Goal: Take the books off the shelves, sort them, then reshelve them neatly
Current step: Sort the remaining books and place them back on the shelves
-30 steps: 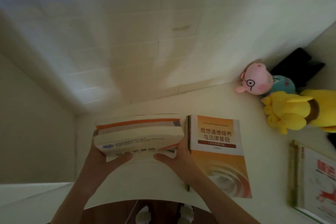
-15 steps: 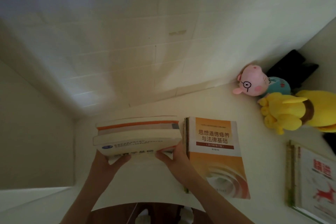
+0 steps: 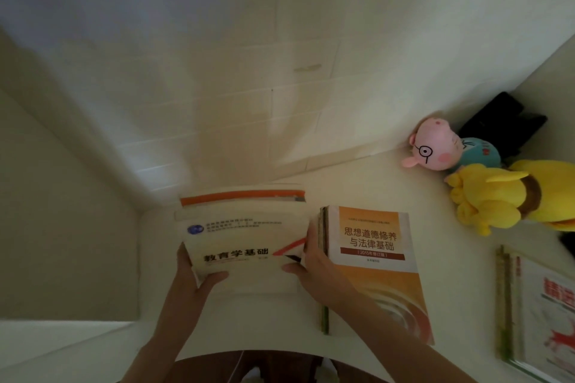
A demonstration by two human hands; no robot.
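the stack of books (image 3: 245, 239) has tipped toward me since a second ago, cream cover now showing. i've got my left hand (image 3: 193, 280) and right hand (image 3: 314, 270) gripping its near corners, thumbs on the cover. it's at the left end of the white surface (image 3: 357, 183), right against the orange-covered pile (image 3: 373, 258), with the pig plush (image 3: 435, 146) and yellow plush (image 3: 497, 196) well off right.

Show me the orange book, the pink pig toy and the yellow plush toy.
orange book (image 3: 378, 270): head view, front cover.
pink pig toy (image 3: 437, 146): head view, its face.
yellow plush toy (image 3: 488, 196): head view, its body.
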